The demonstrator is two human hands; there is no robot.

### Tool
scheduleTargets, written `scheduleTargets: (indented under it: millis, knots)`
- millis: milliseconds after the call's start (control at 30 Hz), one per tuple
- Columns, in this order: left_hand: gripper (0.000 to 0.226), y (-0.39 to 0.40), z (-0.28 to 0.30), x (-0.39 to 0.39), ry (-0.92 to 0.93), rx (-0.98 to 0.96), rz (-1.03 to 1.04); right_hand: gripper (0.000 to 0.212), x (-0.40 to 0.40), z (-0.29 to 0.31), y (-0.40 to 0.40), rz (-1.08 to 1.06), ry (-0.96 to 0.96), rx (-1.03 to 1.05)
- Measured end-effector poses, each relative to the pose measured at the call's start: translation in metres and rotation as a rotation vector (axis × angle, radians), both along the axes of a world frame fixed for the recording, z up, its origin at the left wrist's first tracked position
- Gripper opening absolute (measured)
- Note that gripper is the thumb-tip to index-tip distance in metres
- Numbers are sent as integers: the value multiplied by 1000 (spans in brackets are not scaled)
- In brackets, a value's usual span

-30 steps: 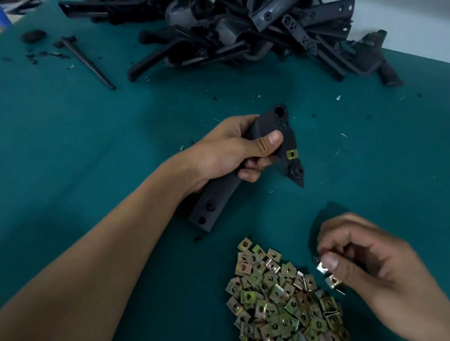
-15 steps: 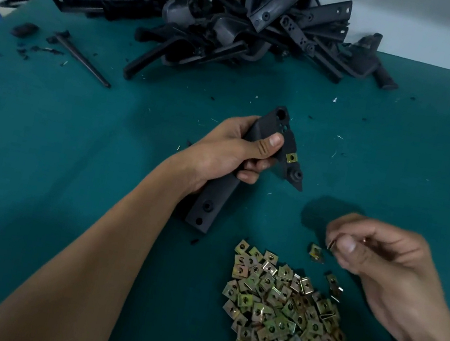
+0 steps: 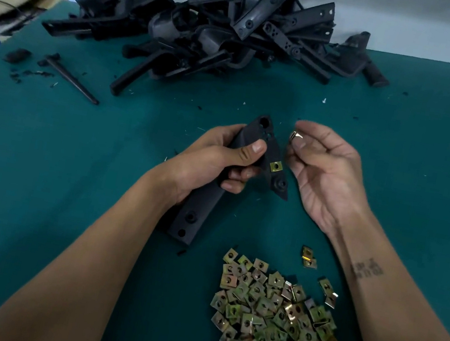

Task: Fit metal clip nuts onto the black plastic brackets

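My left hand [image 3: 216,160] grips a long black plastic bracket [image 3: 201,211] at mid-table, its lower end resting on the green mat. One brass clip nut [image 3: 276,166] sits fitted on the bracket's side wing. My right hand [image 3: 325,173] is palm up just right of the bracket's top end and pinches a single clip nut [image 3: 295,135] between thumb and fingertips, a short gap from the bracket. A heap of loose clip nuts [image 3: 275,323] lies near the front edge, between my forearms.
A big pile of black brackets [image 3: 218,31] fills the back of the green table [image 3: 38,167]. A thin black rod [image 3: 71,80] and black scraps lie at the back left. Two stray clip nuts [image 3: 309,257] lie beside the heap. Boxes stand off the table's left edge.
My right hand has lifted from the nut heap with one clip nut and moved up and left to the bracket's top end. The left hand kept hold of the bracket.
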State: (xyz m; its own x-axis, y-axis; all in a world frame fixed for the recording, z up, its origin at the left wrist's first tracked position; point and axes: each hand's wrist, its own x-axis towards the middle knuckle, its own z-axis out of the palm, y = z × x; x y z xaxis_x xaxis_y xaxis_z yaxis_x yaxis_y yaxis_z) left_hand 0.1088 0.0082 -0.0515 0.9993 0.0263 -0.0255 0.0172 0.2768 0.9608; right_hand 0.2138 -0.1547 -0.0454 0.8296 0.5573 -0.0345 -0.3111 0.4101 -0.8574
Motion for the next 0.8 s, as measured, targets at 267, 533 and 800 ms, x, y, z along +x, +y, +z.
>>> scheduleTargets:
  millis: [267,533,800]
  knots:
    - [30,-3,2,1,18,24,20,15,1,-3,4,131,-68,-20]
    - [23,-2,4,-1,5,11,-14,18,-3,0,6,186,2,29]
    - [15,-1,3,-1,13,-20,-23,11,-4,0,5,116,-32,-18]
